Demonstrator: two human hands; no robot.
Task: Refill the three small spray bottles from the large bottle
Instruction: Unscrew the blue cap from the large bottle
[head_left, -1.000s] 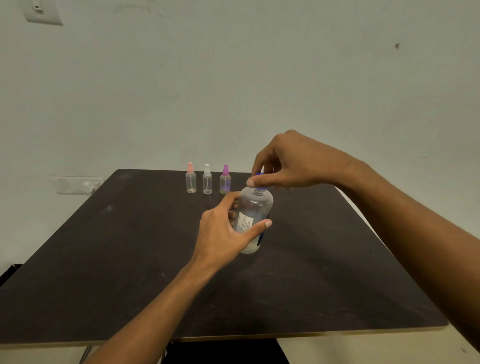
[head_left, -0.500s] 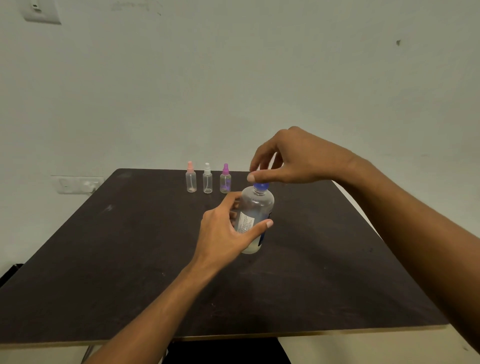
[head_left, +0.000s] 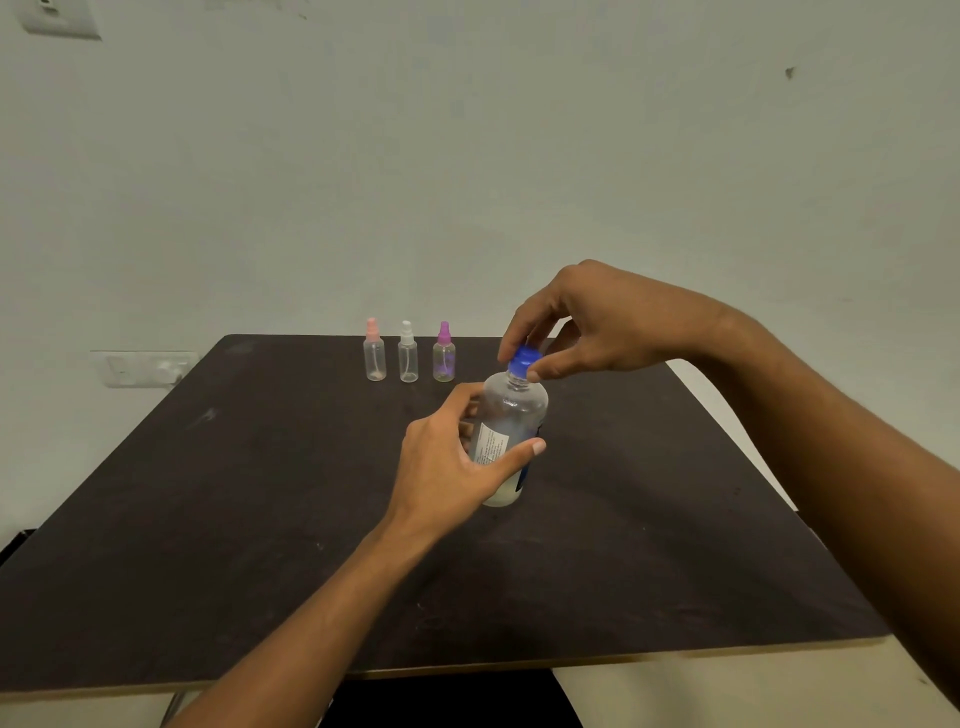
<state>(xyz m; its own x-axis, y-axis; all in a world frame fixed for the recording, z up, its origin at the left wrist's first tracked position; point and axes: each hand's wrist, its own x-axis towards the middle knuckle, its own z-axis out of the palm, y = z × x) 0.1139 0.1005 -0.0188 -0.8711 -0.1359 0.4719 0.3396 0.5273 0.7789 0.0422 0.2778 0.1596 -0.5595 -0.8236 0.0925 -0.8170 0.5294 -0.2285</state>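
Observation:
A large clear bottle (head_left: 511, 421) with a white label stands on the dark table (head_left: 260, 493), near its middle. My left hand (head_left: 452, 467) grips the bottle's body from the left, thumb across the front. My right hand (head_left: 587, 322) pinches the blue cap (head_left: 523, 359) on the bottle's neck from above. Three small spray bottles stand in a row at the far edge: one with a pink top (head_left: 374, 356), one with a white top (head_left: 408, 357), one with a purple top (head_left: 444, 356). All three look nearly empty.
A pale wall rises right behind the table's far edge. A white socket plate (head_left: 143, 368) sits on the wall at the left, level with the tabletop. The table's near edge runs across the bottom of the view.
My right hand's fingers lifted off the blue cap half a second ago and now pinch it again. The left hand and the large bottle stayed in place.

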